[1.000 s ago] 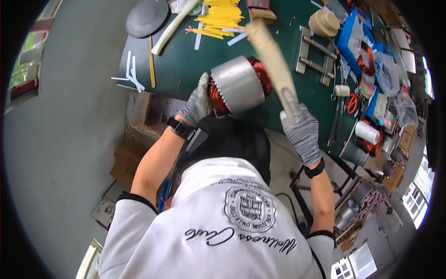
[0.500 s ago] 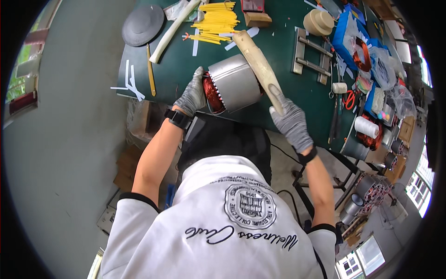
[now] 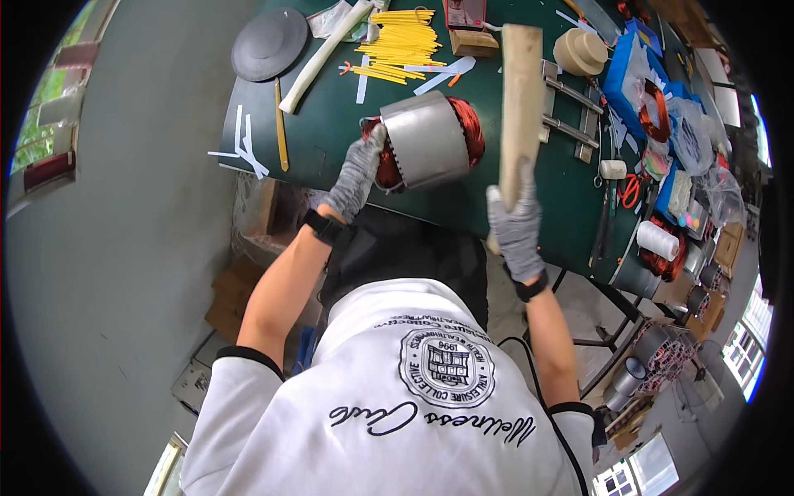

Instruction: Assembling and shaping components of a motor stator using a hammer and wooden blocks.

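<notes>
A motor stator (image 3: 426, 140) lies on its side near the table's front edge, a grey metal cylinder with red copper windings (image 3: 466, 132) bulging from both ends. My left hand (image 3: 357, 169), in a grey glove, grips its left end, fingers over the winding there. To the right of the stator, apart from it, a thick pale wooden club (image 3: 521, 99) stands raised. My right hand (image 3: 516, 219), gloved too, is closed round the club's lower end.
Yellow sticks (image 3: 401, 41), a pale rod (image 3: 327, 54) and a grey disc (image 3: 269, 44) lie behind. On the right are a metal frame (image 3: 575, 116), a blue bin (image 3: 616, 70), red-handled scissors (image 3: 631, 190) and a white thread spool (image 3: 657, 240). White strips (image 3: 246, 145) overhang the left edge.
My right hand has swung the club off the stator, up and to the right, from tilted to nearly straight. The stator has turned slightly, baring more of its right winding. My left hand stays on it.
</notes>
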Tool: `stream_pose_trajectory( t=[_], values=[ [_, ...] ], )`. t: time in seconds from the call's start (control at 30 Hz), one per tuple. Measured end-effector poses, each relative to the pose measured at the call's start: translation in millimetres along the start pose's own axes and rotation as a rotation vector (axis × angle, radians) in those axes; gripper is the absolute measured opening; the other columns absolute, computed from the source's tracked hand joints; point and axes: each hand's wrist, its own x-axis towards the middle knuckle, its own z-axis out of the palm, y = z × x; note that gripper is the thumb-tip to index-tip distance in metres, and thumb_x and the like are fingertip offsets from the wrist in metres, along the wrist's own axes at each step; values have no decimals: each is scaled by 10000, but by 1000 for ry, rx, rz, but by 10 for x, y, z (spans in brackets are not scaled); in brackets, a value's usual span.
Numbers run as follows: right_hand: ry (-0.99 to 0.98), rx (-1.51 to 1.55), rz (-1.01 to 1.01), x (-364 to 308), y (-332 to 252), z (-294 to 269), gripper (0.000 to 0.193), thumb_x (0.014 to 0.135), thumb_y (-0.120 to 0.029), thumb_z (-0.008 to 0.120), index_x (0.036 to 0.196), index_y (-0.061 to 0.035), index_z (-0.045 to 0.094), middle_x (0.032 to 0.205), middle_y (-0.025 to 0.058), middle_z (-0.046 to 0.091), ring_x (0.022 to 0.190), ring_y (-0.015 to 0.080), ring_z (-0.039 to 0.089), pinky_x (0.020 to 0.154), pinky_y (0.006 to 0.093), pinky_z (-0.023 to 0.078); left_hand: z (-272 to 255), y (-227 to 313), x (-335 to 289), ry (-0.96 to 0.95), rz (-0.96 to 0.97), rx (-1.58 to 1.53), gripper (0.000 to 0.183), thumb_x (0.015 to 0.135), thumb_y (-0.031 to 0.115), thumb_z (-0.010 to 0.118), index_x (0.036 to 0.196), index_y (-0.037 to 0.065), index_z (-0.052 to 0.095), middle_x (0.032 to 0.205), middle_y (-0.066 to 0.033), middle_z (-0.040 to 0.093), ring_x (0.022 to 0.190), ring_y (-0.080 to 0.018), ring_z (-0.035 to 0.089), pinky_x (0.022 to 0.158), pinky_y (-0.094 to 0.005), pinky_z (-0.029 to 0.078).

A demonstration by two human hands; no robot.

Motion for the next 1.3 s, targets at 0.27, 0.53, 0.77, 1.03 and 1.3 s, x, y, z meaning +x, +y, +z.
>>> stream_pose_trajectory(
  t=[0.27, 0.53, 0.77, 1.03, 1.3],
  values=[
    [-164, 18, 298, -194, 234, -222, 749, 766, -170, 629, 1406, -199, 240, 1049, 206, 596, 840, 379, 612, 712, 419, 505, 37, -9, 147, 100, 107, 204, 362, 926, 375, 461, 918, 25, 550, 729, -23, 552, 641, -142, 514, 604, -322, 454],
    [30, 400, 636, -710, 676, -588, 481, 818, -70, 587, 1241, -48, 358, 728, 37, 511, 484, 81, 480, 444, 234, 432, -403, -20, -48, -510, 410, 892, 321, 862, 226, 536, 1123, 45, 486, 902, -160, 587, 832, -325, 571, 739, -382, 448],
    [-118, 430, 546, -639, 1030, -811, 503, 782, -36, 594, 1236, -57, 379, 874, 67, 541, 725, 96, 535, 633, 243, 480, 15, -184, 22, 50, 423, 442, 216, 836, 186, 541, 950, 4, 570, 761, -138, 621, 702, -261, 596, 670, -353, 464],
    [-272, 108, 401, -482, 993, -816, 409, 753, -108, 641, 1126, -41, 487, 889, 124, 609, 756, 177, 589, 678, 318, 487, 537, 237, 158, -224, 545, 994, 291, 845, 243, 531, 967, -9, 609, 699, -96, 618, 761, -247, 585, 773, -342, 446],
    [-386, 131, 425, -193, 909, -873, 424, 766, -154, 664, 1138, -70, 479, 759, 94, 591, 519, 152, 546, 545, 309, 475, 989, 65, -407, 9, 1091, 1443, 607, 758, 422, 594, 1240, 78, 461, 1229, -161, 460, 1168, -332, 403, 1049, -477, 200]
  ],
)
